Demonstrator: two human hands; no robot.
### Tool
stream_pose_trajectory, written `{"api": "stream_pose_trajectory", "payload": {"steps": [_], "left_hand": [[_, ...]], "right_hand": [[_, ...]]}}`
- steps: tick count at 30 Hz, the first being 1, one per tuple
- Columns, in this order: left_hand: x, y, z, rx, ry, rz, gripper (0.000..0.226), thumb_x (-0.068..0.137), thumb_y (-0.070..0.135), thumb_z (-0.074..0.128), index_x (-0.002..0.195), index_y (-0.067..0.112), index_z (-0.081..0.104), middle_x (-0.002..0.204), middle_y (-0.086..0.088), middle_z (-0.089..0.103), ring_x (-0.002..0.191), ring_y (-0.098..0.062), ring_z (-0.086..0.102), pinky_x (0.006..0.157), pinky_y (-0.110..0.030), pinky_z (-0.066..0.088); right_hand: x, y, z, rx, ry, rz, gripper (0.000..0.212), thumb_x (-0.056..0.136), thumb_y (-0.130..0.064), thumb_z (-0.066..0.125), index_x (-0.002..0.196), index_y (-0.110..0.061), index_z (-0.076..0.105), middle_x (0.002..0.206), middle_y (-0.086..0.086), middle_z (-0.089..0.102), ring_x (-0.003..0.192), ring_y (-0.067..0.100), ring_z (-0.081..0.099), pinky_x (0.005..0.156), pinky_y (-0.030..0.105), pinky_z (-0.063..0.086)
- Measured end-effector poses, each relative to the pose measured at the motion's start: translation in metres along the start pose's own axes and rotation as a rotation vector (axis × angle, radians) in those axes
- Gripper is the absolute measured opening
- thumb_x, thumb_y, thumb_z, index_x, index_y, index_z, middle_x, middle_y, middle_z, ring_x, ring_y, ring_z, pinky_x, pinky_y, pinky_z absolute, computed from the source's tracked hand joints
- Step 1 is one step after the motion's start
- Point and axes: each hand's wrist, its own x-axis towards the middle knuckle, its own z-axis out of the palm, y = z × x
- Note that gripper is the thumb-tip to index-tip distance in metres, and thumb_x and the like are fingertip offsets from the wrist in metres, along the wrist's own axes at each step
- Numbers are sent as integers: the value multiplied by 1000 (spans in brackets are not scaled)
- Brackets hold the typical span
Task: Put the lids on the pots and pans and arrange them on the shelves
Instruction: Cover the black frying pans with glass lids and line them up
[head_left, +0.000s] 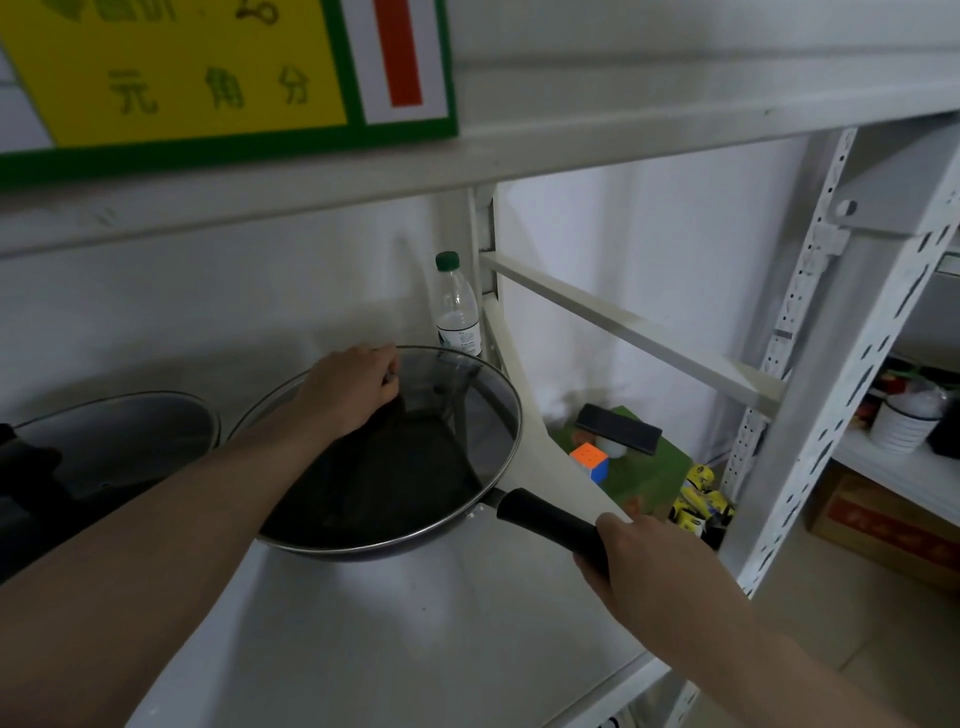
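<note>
1. Black and glass at the centre of the frame: we've got a dark pan (374, 483) with a glass lid (457, 405) over it, sitting on the white shelf (415, 623).
2. Our left hand (348, 389) is up on the lid, fingers curled around what looks like its knob, though the hand hides the knob itself.
3. Our right hand (639, 561), lower right of centre, is wrapped tight around the pan's black handle (545, 519), which sticks out toward the shelf's right edge.
4. At the left edge of the frame we see a second pot (104, 447), also covered with a glass lid, just beside the pan.
5. Behind the pan, in the back corner, a clear plastic bottle (457, 312) with a green cap stands upright.
6. Upper left, a yellow and green sign (208, 67) leans on the shelf above.
7. Right of centre, lower down beyond the shelf edge, we spot a colour cube puzzle (589, 460), a black phone (618, 428) and a yellow toy (701, 499).
8. Far right, a striped bowl (906, 423) sits on a neighbouring rack.
</note>
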Motion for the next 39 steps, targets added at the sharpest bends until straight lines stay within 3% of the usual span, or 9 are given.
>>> {"api": "stream_pose_trajectory", "payload": {"steps": [8, 13, 17, 20, 22, 24, 28, 32, 39], "left_hand": [[-3, 4, 0, 49, -58, -45, 23, 95, 30, 44, 107, 14, 56, 110, -10, 57, 74, -19, 46, 66, -30, 33], [-7, 10, -5, 116, -115, -117, 34, 95, 38, 41, 115, 13, 52, 118, -13, 52, 97, -30, 58, 67, -32, 37], [-22, 10, -22, 89, -82, -198, 49, 90, 46, 46, 125, 12, 48, 125, -15, 47, 112, -33, 49, 87, -41, 44], [-43, 8, -46, 1, -59, -185, 58, 86, 49, 53, 132, 15, 45, 133, -11, 46, 120, -31, 45, 96, -42, 40], [-64, 10, -64, -106, -85, -171, 63, 82, 52, 57, 135, 21, 42, 136, -5, 45, 122, -27, 44, 100, -42, 40], [-86, 8, -84, -193, -112, -170, 64, 80, 55, 59, 135, 29, 40, 135, 0, 47, 120, -22, 46, 99, -42, 42], [-131, 4, -123, -234, -98, -156, 56, 78, 56, 59, 128, 38, 42, 123, 8, 54, 111, -16, 53, 87, -35, 46], [-177, 1, -151, -161, -28, -144, 50, 79, 52, 59, 124, 32, 49, 119, 2, 61, 106, -20, 59, 82, -31, 47], [-229, -10, -154, -94, -4, -235, 75, 66, 65, 42, 125, 20, 54, 120, -7, 65, 105, -28, 63, 86, -34, 48]], "right_hand": [[-1, -1, -2, 4, 0, 15, 30, 97, -44, 33, 76, -23, 30, 62, -7, 29, 49, 6, 28, 44, 20, 22], [-3, -2, -4, 9, 9, 13, 28, 96, -44, 33, 79, -22, 33, 63, -8, 30, 50, 7, 30, 44, 20, 23], [-6, -4, -11, -6, 28, -12, 33, 91, -55, 39, 85, -22, 40, 67, -9, 37, 64, 15, 49, 48, 22, 29], [-7, -14, -30, 60, 97, -75, 42, 87, -59, 44, 107, -23, 49, 96, -6, 59, 87, 14, 61, 63, 25, 41], [-7, -23, -49, 161, 139, -132, 51, 87, -56, 49, 125, -22, 45, 117, -4, 58, 102, 14, 58, 78, 26, 46], [-5, -32, -66, 248, 190, -213, 54, 86, -51, 54, 130, -22, 44, 123, -3, 57, 109, 14, 55, 86, 26, 46], [1, -43, -91, 274, 271, -343, 60, 84, -45, 59, 136, -22, 42, 118, -2, 60, 105, 13, 53, 78, 19, 35], [2, -52, -109, 282, 307, -417, 60, 82, -42, 63, 136, -21, 45, 124, 0, 61, 99, 14, 58, 80, 22, 40], [-16, -63, -115, 280, 292, -455, 60, 83, -42, 63, 136, -21, 45, 130, 1, 58, 109, 22, 59, 91, 32, 46]]}}
